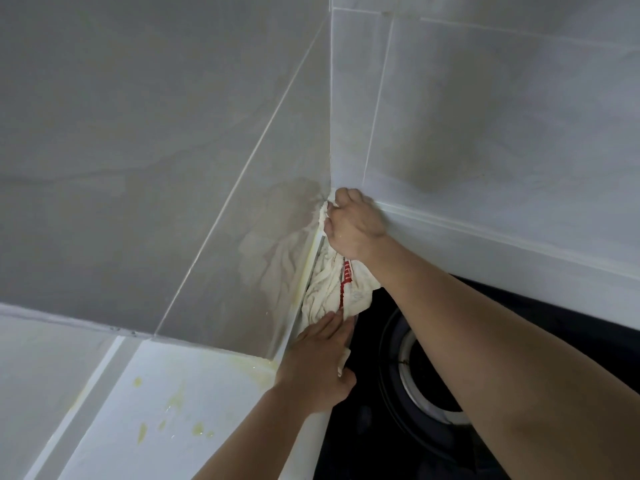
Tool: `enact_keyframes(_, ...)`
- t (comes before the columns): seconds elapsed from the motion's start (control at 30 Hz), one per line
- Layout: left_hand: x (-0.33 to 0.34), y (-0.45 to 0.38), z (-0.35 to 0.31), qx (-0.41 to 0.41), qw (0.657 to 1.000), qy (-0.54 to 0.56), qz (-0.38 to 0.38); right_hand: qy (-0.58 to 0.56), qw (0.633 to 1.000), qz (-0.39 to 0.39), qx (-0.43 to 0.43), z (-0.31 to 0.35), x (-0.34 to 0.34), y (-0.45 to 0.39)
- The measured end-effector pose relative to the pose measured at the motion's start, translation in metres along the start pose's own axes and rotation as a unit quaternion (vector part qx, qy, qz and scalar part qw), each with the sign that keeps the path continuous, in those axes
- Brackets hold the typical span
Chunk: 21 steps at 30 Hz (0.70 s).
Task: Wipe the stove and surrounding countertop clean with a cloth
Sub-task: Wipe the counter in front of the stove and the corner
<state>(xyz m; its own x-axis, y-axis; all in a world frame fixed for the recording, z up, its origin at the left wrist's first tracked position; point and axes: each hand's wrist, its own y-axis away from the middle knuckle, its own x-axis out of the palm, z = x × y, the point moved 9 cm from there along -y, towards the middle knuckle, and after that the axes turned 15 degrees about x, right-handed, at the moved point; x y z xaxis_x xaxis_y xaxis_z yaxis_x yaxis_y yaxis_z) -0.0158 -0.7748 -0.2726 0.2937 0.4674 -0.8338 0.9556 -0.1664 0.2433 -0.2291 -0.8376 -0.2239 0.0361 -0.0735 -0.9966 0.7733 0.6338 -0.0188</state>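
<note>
A white cloth (323,289) with a red stripe lies bunched along the narrow strip between the black stove (367,427) and the left tiled wall. My right hand (355,223) grips the far end of the cloth and pushes it into the corner where the two walls meet. My left hand (318,358) rests flat on the near end of the cloth with its fingers straight. A burner ring (412,386) on the stove shows partly under my right forearm.
Grey glossy wall tiles (173,168) rise on the left and mirror the cloth; white tiles (502,116) stand behind. The white countertop (173,410) at the lower left carries yellow stains (173,403). A yellowish line runs along the wall's base.
</note>
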Motion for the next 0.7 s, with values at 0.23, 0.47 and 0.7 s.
enact_keyframes(0.23, 0.011, 0.021, -0.006, -0.011, 1.0, 0.019, 0.007, -0.043, 0.996, -0.003, -0.073, 0.032, 0.003, 0.054)
enact_keyframes(0.47, 0.034, 0.063, -0.02, 0.0, 1.0, 0.022, 0.021, -0.091, 0.994, 0.03, -0.052, 0.063, 0.016, 0.131)
enact_keyframes(0.7, 0.057, 0.129, -0.033, 0.018, 0.999, 0.011, 0.047, -0.101, 0.992, 0.072, 0.01, 0.098, 0.016, 0.215)
